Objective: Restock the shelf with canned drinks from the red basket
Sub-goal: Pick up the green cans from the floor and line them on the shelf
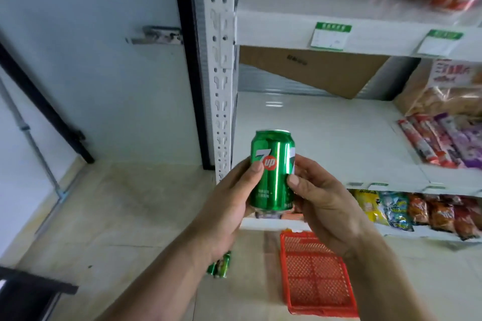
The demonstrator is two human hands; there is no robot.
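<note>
A green 7up can [272, 169] stands upright in the air in front of the white middle shelf [326, 135]. My left hand [229, 203] grips its left side, thumb on the front. My right hand [318, 198] holds its right side, thumb pressed on the label. Below them on the floor lies the red basket [315, 276], its inside looking bare. More green cans [220, 266] sit on the floor, partly hidden by my left wrist.
Snack packets [448, 143] fill the right of the middle shelf, more bags [417, 208] line the shelf below. A cardboard sheet [313, 68] leans at the back. The white slotted upright [221, 60] bounds the shelf's left. A black bench edge [31, 286] is bottom left.
</note>
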